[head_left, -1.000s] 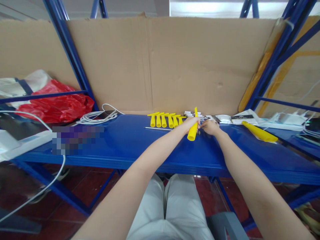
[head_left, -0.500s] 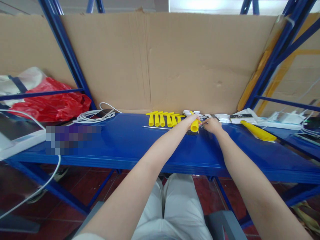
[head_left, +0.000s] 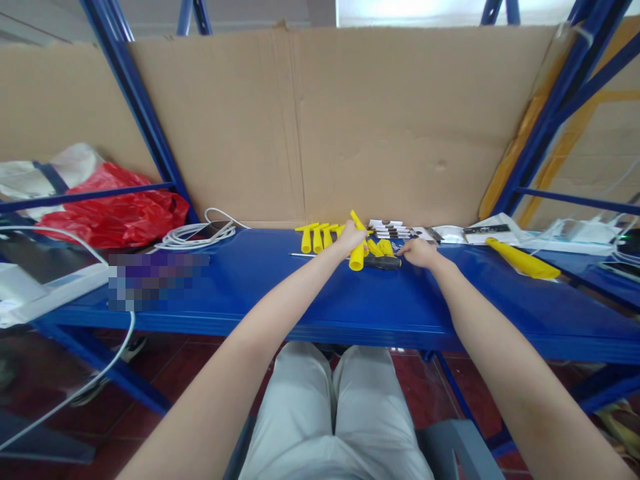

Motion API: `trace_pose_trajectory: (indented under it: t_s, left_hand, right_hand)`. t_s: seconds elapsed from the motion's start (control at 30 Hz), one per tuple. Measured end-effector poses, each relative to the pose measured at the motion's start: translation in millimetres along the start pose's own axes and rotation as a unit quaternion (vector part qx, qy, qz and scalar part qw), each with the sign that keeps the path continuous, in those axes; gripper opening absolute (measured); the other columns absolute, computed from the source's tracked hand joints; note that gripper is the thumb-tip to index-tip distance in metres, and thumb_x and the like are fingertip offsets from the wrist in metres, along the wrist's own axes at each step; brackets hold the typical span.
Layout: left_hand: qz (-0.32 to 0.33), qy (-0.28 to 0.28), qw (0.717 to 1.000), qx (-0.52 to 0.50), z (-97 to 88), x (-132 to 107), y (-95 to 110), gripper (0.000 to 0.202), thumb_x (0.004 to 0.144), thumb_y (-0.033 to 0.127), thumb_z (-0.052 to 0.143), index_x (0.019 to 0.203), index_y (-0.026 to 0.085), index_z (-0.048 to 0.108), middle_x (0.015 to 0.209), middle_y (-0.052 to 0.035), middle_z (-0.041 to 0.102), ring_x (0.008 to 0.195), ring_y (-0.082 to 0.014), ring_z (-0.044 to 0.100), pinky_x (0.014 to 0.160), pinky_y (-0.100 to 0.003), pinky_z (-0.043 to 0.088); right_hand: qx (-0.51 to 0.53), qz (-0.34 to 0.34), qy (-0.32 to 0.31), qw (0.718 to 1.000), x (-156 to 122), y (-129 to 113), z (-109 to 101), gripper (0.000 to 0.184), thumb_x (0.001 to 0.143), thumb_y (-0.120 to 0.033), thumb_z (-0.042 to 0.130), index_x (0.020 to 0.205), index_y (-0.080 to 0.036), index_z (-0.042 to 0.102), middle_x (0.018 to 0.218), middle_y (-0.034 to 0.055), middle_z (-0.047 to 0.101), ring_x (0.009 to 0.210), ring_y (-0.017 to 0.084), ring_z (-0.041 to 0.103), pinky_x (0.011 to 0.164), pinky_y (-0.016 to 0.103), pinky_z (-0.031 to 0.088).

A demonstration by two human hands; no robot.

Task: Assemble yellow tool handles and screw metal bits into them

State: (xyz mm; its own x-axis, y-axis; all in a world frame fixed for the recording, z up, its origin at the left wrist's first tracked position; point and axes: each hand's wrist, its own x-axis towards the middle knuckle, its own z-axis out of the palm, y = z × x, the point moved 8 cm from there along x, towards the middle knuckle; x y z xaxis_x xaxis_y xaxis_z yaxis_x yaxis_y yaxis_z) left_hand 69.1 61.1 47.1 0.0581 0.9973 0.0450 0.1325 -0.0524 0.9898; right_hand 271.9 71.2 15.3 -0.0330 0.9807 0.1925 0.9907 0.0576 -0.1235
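Note:
My left hand [head_left: 351, 239] is closed around a yellow plastic handle [head_left: 358, 252], held tilted just above the blue shelf [head_left: 280, 287]. Behind it, several more yellow handles [head_left: 316, 237] lie in a row by the cardboard wall. My right hand [head_left: 419, 253] rests on the shelf with its fingers curled at the end of a dark tool [head_left: 383, 263] lying flat; whether it grips the tool is unclear. A thin metal rod [head_left: 305, 255] lies left of my left hand.
Small white and black packets [head_left: 389, 229] sit behind my hands. A long yellow piece [head_left: 523, 259] lies at the right. Coiled white cable [head_left: 193, 233] and a red bag [head_left: 113, 210] sit to the left. Blue rack posts [head_left: 145, 120] frame the cardboard backing [head_left: 380, 127].
My left hand has carried the yellow handle leftward, away from my right hand. The dark tool, hidden before, now lies exposed on the shelf by my right hand.

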Motion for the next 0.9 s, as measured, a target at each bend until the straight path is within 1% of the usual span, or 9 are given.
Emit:
trace_pose_trajectory:
  t_s: [0.1, 0.17, 0.27, 0.43, 0.53, 0.63, 0.77, 0.9]
  left_hand:
    - [0.022, 0.025, 0.999, 0.027, -24.8, -2, -1, 0.045, 0.081, 0.003, 0.054, 0.124, 0.016, 0.049, 0.093, -0.0043, 0.067, 0.052, -0.009, 0.057, 0.053, -0.022, 0.048]
    - [0.033, 0.03, 0.999, 0.024, -35.2, -4, -3, 0.048, 0.083, 0.005, 0.055, 0.128, 0.017, 0.046, 0.103, -0.0073, 0.068, 0.056, -0.0104, 0.061, 0.056, -0.022, 0.051]
    - [0.052, 0.046, 0.998, -0.005, -46.0, -6, -9, 0.051, 0.083, 0.005, 0.054, 0.131, 0.019, 0.045, 0.111, -0.0089, 0.069, 0.063, -0.0123, 0.065, 0.06, -0.024, 0.054]
    - [0.061, 0.054, 0.996, -0.03, -50.6, -9, -17, 0.053, 0.082, 0.004, 0.055, 0.13, 0.02, 0.044, 0.109, -0.0083, 0.07, 0.074, -0.015, 0.069, 0.063, -0.025, 0.058]
    - [0.059, 0.06, 0.996, -0.028, -51.0, -11, -17, 0.056, 0.083, 0.005, 0.056, 0.135, 0.02, 0.041, 0.107, -0.008, 0.07, 0.072, -0.0157, 0.07, 0.065, -0.027, 0.059]
    - [0.051, 0.064, 0.996, -0.021, -50.7, -12, -18, 0.056, 0.084, 0.005, 0.058, 0.135, 0.021, 0.042, 0.106, -0.0077, 0.07, 0.07, -0.0158, 0.07, 0.066, -0.027, 0.058]
    - [0.056, 0.06, 0.997, -0.012, -49.6, -11, -22, 0.053, 0.084, 0.005, 0.057, 0.133, 0.021, 0.043, 0.108, -0.0076, 0.07, 0.068, -0.0151, 0.069, 0.065, -0.028, 0.057]
    - [0.07, 0.055, 0.996, 0.006, -49.0, -8, -25, 0.055, 0.084, 0.005, 0.057, 0.135, 0.022, 0.043, 0.111, -0.0079, 0.071, 0.069, -0.0151, 0.069, 0.063, -0.025, 0.055]
  right_hand:
    - [-0.011, 0.001, 0.015, 1.0, -3, -3, -4, 0.043, 0.082, -0.017, 0.053, 0.111, -0.032, 0.081, 0.124, 0.0035, 0.074, 0.124, 0.027, 0.059, 0.105, 0.042, 0.048]
    - [-0.014, -0.006, 0.025, 1.0, -5, -7, -8, 0.045, 0.082, -0.015, 0.051, 0.112, -0.031, 0.08, 0.128, 0.0042, 0.072, 0.126, 0.028, 0.058, 0.105, 0.046, 0.047]
    - [-0.014, -0.022, 0.015, 1.0, -8, -13, -7, 0.047, 0.081, -0.014, 0.05, 0.111, -0.031, 0.081, 0.129, 0.0038, 0.072, 0.127, 0.028, 0.058, 0.107, 0.046, 0.046]
    - [-0.036, 0.0, -0.005, 0.999, -11, -15, -5, 0.049, 0.079, -0.013, 0.051, 0.111, -0.035, 0.081, 0.132, 0.0017, 0.07, 0.129, 0.03, 0.056, 0.109, 0.051, 0.044]
    - [-0.04, 0.008, -0.006, 0.999, -13, -17, -6, 0.05, 0.078, -0.013, 0.052, 0.112, -0.035, 0.08, 0.134, 0.0025, 0.068, 0.13, 0.032, 0.054, 0.109, 0.054, 0.043]
    - [-0.039, 0.014, -0.013, 0.999, -14, -17, -6, 0.053, 0.079, -0.011, 0.051, 0.118, -0.035, 0.078, 0.14, 0.004, 0.064, 0.135, 0.033, 0.051, 0.11, 0.057, 0.042]
    - [-0.039, 0.026, -0.01, 0.999, -14, -14, -6, 0.057, 0.081, -0.01, 0.049, 0.128, -0.032, 0.073, 0.144, 0.0058, 0.062, 0.139, 0.033, 0.047, 0.111, 0.058, 0.042]
    - [-0.029, 0.03, 0.001, 0.999, -12, -12, -8, 0.055, 0.084, -0.01, 0.047, 0.13, -0.026, 0.072, 0.144, 0.0088, 0.062, 0.139, 0.034, 0.049, 0.11, 0.057, 0.042]
